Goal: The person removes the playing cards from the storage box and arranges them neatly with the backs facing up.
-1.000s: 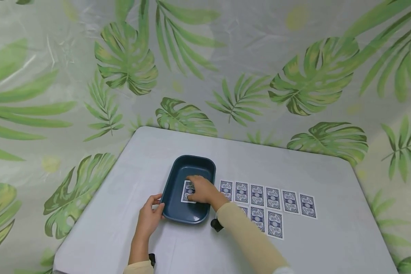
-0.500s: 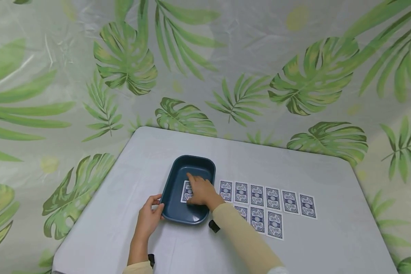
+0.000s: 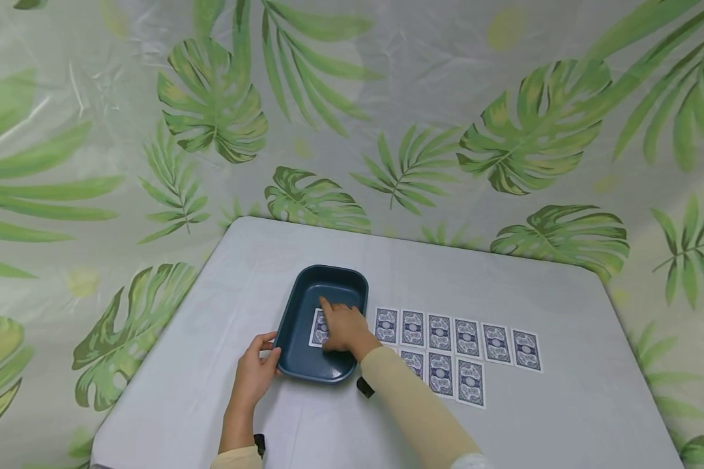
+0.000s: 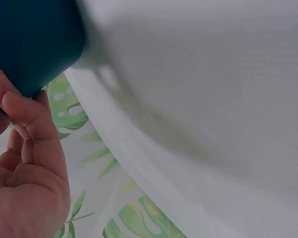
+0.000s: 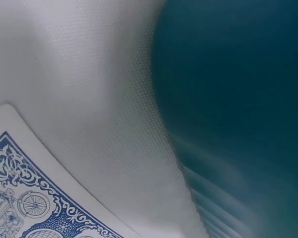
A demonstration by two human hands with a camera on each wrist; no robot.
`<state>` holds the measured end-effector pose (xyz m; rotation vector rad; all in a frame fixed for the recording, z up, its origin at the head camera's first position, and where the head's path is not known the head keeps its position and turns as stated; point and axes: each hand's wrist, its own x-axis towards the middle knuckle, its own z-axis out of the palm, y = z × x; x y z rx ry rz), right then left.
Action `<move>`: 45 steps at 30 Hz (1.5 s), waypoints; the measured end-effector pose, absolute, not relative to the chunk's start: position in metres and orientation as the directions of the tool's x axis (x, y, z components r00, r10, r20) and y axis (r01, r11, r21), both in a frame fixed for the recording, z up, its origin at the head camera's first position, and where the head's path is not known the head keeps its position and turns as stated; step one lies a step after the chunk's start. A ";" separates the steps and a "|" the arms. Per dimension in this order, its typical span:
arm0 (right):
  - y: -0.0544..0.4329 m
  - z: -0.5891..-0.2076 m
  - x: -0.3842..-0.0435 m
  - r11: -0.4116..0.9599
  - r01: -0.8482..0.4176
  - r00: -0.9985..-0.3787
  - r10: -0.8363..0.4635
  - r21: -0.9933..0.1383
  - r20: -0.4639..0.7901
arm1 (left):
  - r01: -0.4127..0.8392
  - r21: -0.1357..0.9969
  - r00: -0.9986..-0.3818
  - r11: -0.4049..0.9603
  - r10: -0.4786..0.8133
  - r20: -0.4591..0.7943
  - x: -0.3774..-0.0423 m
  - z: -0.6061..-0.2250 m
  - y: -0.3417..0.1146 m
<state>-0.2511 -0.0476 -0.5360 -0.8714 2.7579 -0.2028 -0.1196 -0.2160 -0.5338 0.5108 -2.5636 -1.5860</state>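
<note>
A dark blue rectangular tray [image 3: 302, 306] stands on the white-covered table. My left hand [image 3: 255, 371] holds its left wall near the front corner; in the left wrist view the fingers [image 4: 37, 116] are bent at the tray's rounded corner [image 4: 44, 39]. Inside the tray lies a playing card [image 3: 317, 327], blue patterned back up. Over the card's right part is my right hand [image 3: 347, 329], index finger stretched toward the far end and thumb near the close edge. The right wrist view shows the tray's outer wall [image 5: 228, 99], not the hand.
Right of the tray, several blue-backed playing cards lie face down in two rows, among them a near-row card [image 3: 470, 383] and the far row's last card [image 3: 527, 350]. The right sleeve [image 3: 416, 410] partly covers the near row. A leaf-patterned sheet [image 3: 416, 130] hangs behind the table.
The right hand's index finger has straightened from a more bent pose, and the forearm has shifted slightly left. The card in the tray and the left hand stay where they were.
</note>
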 end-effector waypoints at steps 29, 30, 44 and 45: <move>-0.026 -0.517 -0.254 0.773 -0.540 -0.779 -0.609 -0.334 -0.150 | -0.230 0.883 -0.948 0.410 -0.300 -0.107 -0.123 -0.533 -0.209; -0.025 -0.515 -0.254 0.771 -0.542 -0.778 -0.610 -0.334 -0.148 | -0.231 0.882 -0.947 0.410 -0.301 -0.109 -0.123 -0.533 -0.209; 0.003 -0.488 -0.256 0.732 -0.568 -0.764 -0.639 -0.376 -0.092 | -0.245 0.883 -0.943 0.400 -0.309 -0.122 -0.121 -0.534 -0.212; 0.006 -0.486 -0.256 0.731 -0.568 -0.763 -0.640 -0.378 -0.091 | -0.245 0.883 -0.943 0.401 -0.311 -0.120 -0.120 -0.534 -0.213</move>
